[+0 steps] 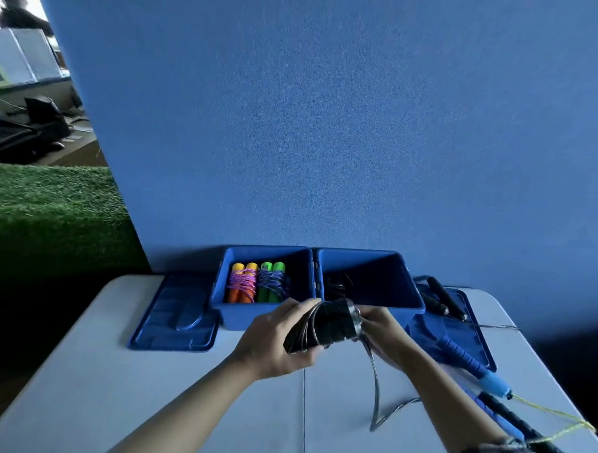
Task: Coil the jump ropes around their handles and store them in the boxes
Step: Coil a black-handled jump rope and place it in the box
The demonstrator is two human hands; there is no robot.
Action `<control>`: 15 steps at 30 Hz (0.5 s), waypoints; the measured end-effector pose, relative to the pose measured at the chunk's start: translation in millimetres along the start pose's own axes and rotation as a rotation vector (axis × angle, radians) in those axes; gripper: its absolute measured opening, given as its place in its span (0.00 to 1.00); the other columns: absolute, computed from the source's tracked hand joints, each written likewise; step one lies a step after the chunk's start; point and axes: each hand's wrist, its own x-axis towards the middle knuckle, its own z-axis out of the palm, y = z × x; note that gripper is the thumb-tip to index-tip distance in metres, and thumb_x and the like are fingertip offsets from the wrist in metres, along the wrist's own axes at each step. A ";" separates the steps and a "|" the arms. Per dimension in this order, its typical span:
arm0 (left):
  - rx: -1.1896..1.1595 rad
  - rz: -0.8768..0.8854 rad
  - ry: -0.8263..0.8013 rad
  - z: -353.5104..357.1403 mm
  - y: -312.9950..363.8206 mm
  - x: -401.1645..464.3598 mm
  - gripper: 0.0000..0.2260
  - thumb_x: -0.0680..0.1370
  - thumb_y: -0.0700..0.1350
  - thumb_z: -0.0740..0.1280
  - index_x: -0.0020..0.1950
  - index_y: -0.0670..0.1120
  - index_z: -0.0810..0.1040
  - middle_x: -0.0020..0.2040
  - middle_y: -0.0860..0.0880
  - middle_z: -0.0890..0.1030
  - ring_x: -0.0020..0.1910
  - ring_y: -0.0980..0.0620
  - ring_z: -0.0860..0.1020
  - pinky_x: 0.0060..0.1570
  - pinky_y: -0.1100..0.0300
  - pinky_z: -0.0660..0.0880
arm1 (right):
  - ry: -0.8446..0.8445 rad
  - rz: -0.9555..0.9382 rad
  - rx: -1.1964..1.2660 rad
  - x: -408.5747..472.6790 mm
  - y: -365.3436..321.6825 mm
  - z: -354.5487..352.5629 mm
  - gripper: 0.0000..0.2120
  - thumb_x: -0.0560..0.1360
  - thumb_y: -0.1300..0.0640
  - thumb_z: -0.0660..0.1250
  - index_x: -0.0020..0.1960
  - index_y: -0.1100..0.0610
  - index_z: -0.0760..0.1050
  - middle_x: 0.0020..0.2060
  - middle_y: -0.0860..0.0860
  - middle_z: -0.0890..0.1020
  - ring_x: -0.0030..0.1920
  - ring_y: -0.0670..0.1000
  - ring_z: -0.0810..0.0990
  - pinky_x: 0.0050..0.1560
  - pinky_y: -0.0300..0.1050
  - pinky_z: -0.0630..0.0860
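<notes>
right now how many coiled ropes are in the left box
2. The orange-handled rope lies at the left of the left box, and the green-handled rope lies beside it on its right. Nothing else shows in that box, though its near wall may hide something.

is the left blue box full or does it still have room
Still has room. The left blue box holds two coiled ropes, orange-handled and green-handled, side by side at its left; its right part looks bare.
</notes>
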 end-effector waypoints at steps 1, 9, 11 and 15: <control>-0.014 -0.024 0.014 -1.7 0.7 1.5 0.31 0.70 0.62 0.67 0.72 0.63 0.61 0.55 0.58 0.75 0.49 0.59 0.77 0.47 0.60 0.77 | 0.020 0.015 0.045 -3.5 0.4 3.4 0.11 0.75 0.68 0.63 0.33 0.66 0.75 0.30 0.57 0.73 0.34 0.53 0.68 0.35 0.46 0.66; 0.017 -0.228 0.257 -5.5 -4.6 21.1 0.28 0.71 0.65 0.62 0.70 0.63 0.65 0.55 0.53 0.76 0.52 0.51 0.78 0.47 0.54 0.78 | 0.041 0.073 0.128 -27.3 -3.8 55.8 0.08 0.81 0.60 0.58 0.56 0.56 0.75 0.26 0.54 0.72 0.24 0.49 0.69 0.28 0.43 0.69; 0.009 -0.260 0.296 -4.7 -4.5 22.4 0.28 0.71 0.65 0.62 0.70 0.60 0.68 0.57 0.53 0.75 0.54 0.53 0.75 0.48 0.55 0.77 | 0.036 0.062 0.076 -30.4 -4.1 67.1 0.09 0.81 0.60 0.56 0.59 0.55 0.72 0.27 0.53 0.74 0.24 0.49 0.72 0.27 0.43 0.73; 0.003 -0.354 0.389 -3.8 -5.4 23.0 0.28 0.70 0.65 0.61 0.69 0.58 0.70 0.58 0.53 0.76 0.55 0.55 0.75 0.48 0.57 0.75 | 0.068 0.080 -0.119 -39.2 0.3 82.8 0.11 0.81 0.60 0.54 0.51 0.66 0.72 0.28 0.52 0.75 0.23 0.48 0.75 0.27 0.40 0.72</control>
